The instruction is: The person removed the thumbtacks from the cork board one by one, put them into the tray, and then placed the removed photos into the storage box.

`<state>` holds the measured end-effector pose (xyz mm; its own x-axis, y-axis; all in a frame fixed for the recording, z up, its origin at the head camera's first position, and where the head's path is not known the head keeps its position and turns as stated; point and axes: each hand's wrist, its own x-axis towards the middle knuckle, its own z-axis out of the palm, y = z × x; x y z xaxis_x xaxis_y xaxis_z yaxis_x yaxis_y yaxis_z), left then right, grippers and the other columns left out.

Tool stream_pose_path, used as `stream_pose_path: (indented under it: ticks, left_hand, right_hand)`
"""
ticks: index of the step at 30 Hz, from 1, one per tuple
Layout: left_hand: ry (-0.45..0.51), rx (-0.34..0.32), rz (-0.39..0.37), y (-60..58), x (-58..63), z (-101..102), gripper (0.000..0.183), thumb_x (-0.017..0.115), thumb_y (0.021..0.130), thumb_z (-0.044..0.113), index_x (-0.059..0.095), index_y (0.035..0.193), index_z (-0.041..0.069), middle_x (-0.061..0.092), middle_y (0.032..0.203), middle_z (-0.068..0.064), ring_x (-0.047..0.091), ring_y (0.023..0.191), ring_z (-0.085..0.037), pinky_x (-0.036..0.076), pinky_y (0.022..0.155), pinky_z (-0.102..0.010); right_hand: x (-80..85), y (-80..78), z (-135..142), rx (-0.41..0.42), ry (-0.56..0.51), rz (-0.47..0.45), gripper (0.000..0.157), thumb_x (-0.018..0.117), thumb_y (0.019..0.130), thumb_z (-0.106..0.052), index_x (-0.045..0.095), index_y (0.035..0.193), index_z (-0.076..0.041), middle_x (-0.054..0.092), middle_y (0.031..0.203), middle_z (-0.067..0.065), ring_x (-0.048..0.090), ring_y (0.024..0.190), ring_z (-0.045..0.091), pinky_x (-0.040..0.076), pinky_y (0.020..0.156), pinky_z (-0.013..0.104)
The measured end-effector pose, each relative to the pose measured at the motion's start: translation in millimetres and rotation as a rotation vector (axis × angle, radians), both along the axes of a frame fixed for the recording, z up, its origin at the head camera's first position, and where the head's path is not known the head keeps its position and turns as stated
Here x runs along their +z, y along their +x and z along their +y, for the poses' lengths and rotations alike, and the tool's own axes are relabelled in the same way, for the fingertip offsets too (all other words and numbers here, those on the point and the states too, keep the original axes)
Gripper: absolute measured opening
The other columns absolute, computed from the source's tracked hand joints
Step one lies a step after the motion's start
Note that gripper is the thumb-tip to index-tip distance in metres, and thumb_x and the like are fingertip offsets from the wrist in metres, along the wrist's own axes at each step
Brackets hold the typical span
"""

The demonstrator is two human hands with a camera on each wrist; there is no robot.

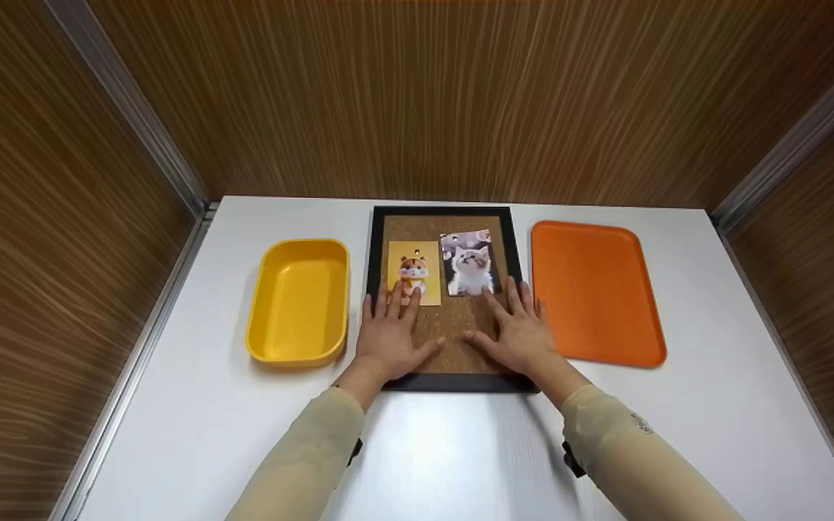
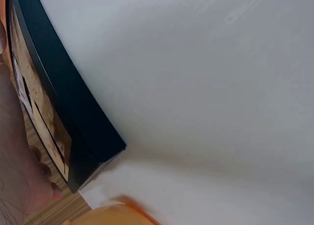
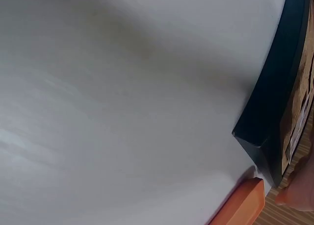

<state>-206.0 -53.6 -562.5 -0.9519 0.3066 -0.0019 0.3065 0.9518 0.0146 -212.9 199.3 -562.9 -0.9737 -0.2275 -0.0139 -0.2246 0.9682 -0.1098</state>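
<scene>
Head view: a black-framed corkboard [image 1: 453, 354] is sitting pretty much in the center of the shot on a white tabletop [image 1: 453, 449]. Up on it, a hamster card [image 1: 413, 269] is taking the left spot and a slightly tilted kitten card [image 1: 470, 265] is lying to the right. The left hand [image 1: 389, 339] is spreading its fingers wide over the board's lower left, fingertips overlapping the hamster card's bottom part. The right hand [image 1: 523, 337] is spreading wide over the lower right, one fingertip overlapping the kitten card's bottom edge. A yellow bin [image 1: 300, 304] is hanging out at left, an orange tray [image 1: 596, 289] at right.
</scene>
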Motion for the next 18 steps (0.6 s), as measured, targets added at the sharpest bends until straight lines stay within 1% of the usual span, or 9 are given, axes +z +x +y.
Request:
stream_pose_path:
  ticks: [2, 6, 11, 15, 18]
  left_hand:
    - [0.009, -0.007, -0.003, 0.5, 0.0, -0.3, 0.099, 0.020, 0.083, 0.085, 0.009, 0.158, 0.022, 0.010, 0.162, -0.013, 0.010, 0.147, -0.038, 0.010, 0.115, -0.060]
    - [0.004, -0.012, -0.011, 1.7, -0.1, -0.7, 0.098, 0.020, 0.083, 0.085, 0.012, 0.158, 0.022, 0.012, 0.162, -0.013, 0.011, 0.147, -0.036, 0.012, 0.115, -0.060]
    - [0.012, -0.012, -0.049, 3.4, -0.6, 0.1, 0.098, 0.017, 0.083, 0.085, 0.012, 0.158, 0.022, 0.011, 0.162, -0.013, 0.008, 0.148, -0.036, 0.010, 0.115, -0.059]
    - [0.019, -0.016, -0.066, 4.2, -1.4, 1.0, 0.097, 0.018, 0.083, 0.084, 0.012, 0.158, 0.022, 0.011, 0.162, -0.013, 0.008, 0.147, -0.037, 0.009, 0.116, -0.059]
    - [0.021, -0.018, -0.071, 4.4, -2.2, 1.2, 0.096, 0.021, 0.084, 0.084, 0.014, 0.158, 0.022, 0.011, 0.162, -0.013, 0.009, 0.147, -0.038, 0.011, 0.116, -0.059]
  right_hand:
    - [-0.9, 0.1, 0.1, 0.007, 0.001, -0.001, 0.092, 0.034, 0.083, -0.083, 0.022, 0.156, -0.028, 0.008, 0.161, 0.019, 0.006, 0.146, 0.041, 0.013, 0.113, 0.064]
    - [-1.9, 0.1, 0.0, 0.022, -0.007, -0.020, 0.092, 0.035, 0.083, -0.082, 0.025, 0.156, -0.025, 0.009, 0.161, 0.019, 0.008, 0.146, 0.041, 0.013, 0.112, 0.065]
    - [-1.7, 0.6, -0.1, 0.028, -0.006, -0.047, 0.092, 0.034, 0.084, -0.082, 0.027, 0.155, -0.024, 0.011, 0.161, 0.020, 0.010, 0.146, 0.041, 0.014, 0.114, 0.062]
    - [-2.4, 0.4, 0.7, 0.038, -0.001, -0.050, 0.092, 0.034, 0.084, -0.081, 0.027, 0.155, -0.023, 0.013, 0.160, 0.021, 0.012, 0.146, 0.041, 0.015, 0.114, 0.061]
    - [-3.0, 0.2, 1.0, 0.050, 0.005, -0.053, 0.092, 0.035, 0.085, -0.080, 0.027, 0.155, -0.021, 0.014, 0.159, 0.023, 0.013, 0.145, 0.042, 0.016, 0.114, 0.060]
